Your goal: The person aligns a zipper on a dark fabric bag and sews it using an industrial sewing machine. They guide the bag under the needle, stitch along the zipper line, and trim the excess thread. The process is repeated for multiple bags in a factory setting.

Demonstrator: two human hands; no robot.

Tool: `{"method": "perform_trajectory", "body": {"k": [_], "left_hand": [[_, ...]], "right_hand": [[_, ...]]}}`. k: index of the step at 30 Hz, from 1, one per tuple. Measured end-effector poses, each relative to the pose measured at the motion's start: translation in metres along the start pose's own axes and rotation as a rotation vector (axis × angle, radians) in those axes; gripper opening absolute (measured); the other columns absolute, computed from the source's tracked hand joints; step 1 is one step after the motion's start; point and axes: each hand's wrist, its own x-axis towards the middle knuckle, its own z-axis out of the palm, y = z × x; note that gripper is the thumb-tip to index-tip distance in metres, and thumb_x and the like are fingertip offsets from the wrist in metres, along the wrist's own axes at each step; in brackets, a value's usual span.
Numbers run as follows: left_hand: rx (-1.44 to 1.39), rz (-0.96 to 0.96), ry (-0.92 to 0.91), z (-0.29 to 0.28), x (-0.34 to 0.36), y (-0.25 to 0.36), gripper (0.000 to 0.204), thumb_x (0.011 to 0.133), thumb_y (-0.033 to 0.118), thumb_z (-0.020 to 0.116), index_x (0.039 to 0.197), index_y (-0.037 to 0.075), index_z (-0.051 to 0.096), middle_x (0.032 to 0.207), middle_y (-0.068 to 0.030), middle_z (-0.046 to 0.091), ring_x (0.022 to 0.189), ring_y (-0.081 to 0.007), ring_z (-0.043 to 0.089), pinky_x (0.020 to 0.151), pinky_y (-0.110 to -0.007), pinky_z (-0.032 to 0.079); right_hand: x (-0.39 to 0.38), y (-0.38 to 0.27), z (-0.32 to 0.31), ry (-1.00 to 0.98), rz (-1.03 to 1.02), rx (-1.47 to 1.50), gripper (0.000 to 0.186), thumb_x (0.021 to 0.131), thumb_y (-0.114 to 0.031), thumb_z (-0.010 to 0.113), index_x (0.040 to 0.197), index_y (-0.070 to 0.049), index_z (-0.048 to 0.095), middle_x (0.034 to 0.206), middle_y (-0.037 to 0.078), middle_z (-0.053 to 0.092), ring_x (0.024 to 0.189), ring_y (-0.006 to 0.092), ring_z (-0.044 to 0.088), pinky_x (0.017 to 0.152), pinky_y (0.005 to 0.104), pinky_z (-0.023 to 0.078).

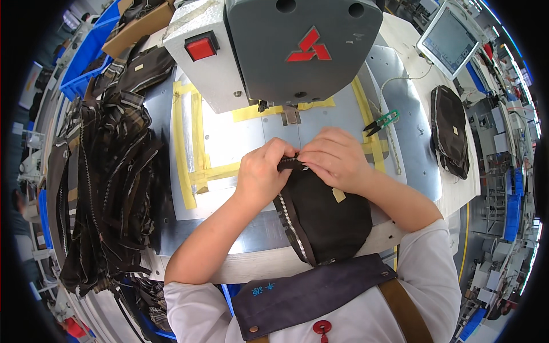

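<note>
Both my hands work at the far end of a dark brown zippered fabric pouch [329, 214], which hangs toward me over the front table edge. My left hand [261, 170] pinches the end of the zipper, its fingers pressed together. Close against it, my right hand [336, 159] grips the same end with thumb and fingers closed. A silver zipper runs down the pouch's left side, and a small pale tag [338, 195] shows beside my right hand. Just beyond my hands is the needle area of a grey sewing machine [297, 51].
Left stands a pile of dark zippered pouches [106, 183]. Green-handled thread snips [382, 123] lie to the right, with one finished-looking pouch [449, 131] farther right. A screen [449, 40] stands at the back right. Yellow tape [183, 148] marks the metal work plate. Blue bins [86, 66] are at the far left.
</note>
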Motion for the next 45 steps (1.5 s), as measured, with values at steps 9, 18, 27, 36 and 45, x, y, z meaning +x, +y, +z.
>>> {"method": "perform_trajectory", "body": {"k": [9,18,27,36,45], "left_hand": [[-0.274,-0.381,-0.238,-0.008,0.005,-0.002,0.008,0.078,0.005,0.067,0.083,0.000,0.063,0.073,-0.0129,0.064,0.063,-0.0228,0.062,0.059,-0.031,0.048],[-0.205,-0.481,-0.306,-0.012,0.014,0.005,0.015,0.080,0.011,0.074,0.082,0.000,0.066,0.065,-0.0009,0.058,0.060,-0.0059,0.047,0.055,-0.023,0.041],[-0.303,-0.462,-0.228,-0.005,0.009,-0.009,0.018,0.077,0.015,0.077,0.082,0.000,0.067,0.062,-0.0029,0.058,0.055,-0.0084,0.046,0.052,-0.025,0.039],[-0.305,-0.451,-0.278,-0.013,0.013,-0.004,0.018,0.080,0.015,0.075,0.083,0.000,0.066,0.065,-0.0018,0.060,0.060,-0.0071,0.050,0.056,-0.024,0.042],[-0.406,-0.512,-0.343,-0.015,0.013,-0.008,0.015,0.079,0.011,0.075,0.085,0.000,0.067,0.068,-0.0017,0.061,0.062,-0.0063,0.050,0.059,-0.022,0.042]], "right_hand": [[0.011,-0.007,-0.006,-0.193,0.436,0.273,0.017,0.074,-0.012,0.072,0.087,-0.005,0.062,0.082,0.007,0.059,0.081,0.0272,0.058,0.071,0.0369,0.047],[0.002,0.002,0.001,-0.212,0.829,0.471,0.020,0.084,-0.018,0.069,0.085,0.000,0.061,0.075,0.006,0.059,0.070,0.0133,0.053,0.065,0.0279,0.043],[0.004,0.004,-0.003,-0.244,0.940,0.540,0.023,0.083,-0.021,0.073,0.083,-0.001,0.061,0.071,0.000,0.056,0.066,0.0063,0.047,0.061,0.0242,0.040],[0.006,0.008,-0.001,-0.273,0.991,0.677,0.017,0.084,-0.013,0.071,0.087,0.000,0.061,0.077,-0.002,0.059,0.071,0.0042,0.052,0.064,0.0211,0.043],[-0.002,0.013,-0.001,-0.260,0.878,0.736,0.013,0.083,-0.007,0.071,0.090,0.000,0.062,0.082,0.000,0.060,0.076,0.0071,0.055,0.068,0.0236,0.044]]}}
